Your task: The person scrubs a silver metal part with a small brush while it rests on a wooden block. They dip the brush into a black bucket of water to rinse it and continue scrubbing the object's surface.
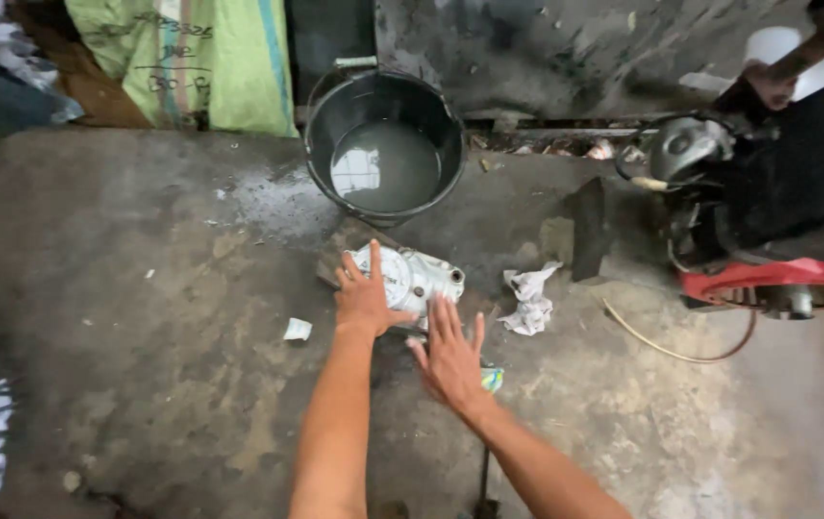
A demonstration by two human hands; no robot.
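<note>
I looked down thru the head cam at a dirty concrete floor (172, 317). A silver metal engine cover (414, 277) lay flat on it, right in front of me, just below a black bucket (383, 144). The cover sat partly on a dark flat bit, maybe a board, but I couldn't tell for sure.

My left hand (364, 298) was open w/ fingers spread, and it lay flat on the left side of the cover. I think it pressed down so the cover wouldn't slide. It didn't grip anything.

My right hand (450, 360) was open too, fingers straight and a bit apart. It was just beside the near edge of the cover, maybe touching it, I couldn't tell. It held nothing. Under its wrist, a small green and blue thing (492, 379) peeked out, too hidden to name.

The bucket had gray water in it. It stood close to the cover, prob so water was easy to reach.

A crumpled white rag (530, 300) lay on the floor just right of the cover, close enough to grab. A small white scrap (298, 330) lay to the left.

Far right was a machine w/ a red frame (777, 281), and a thin tan hose (681, 351) curled out from it. Green sacks (191, 58) leaned at the back.
</note>
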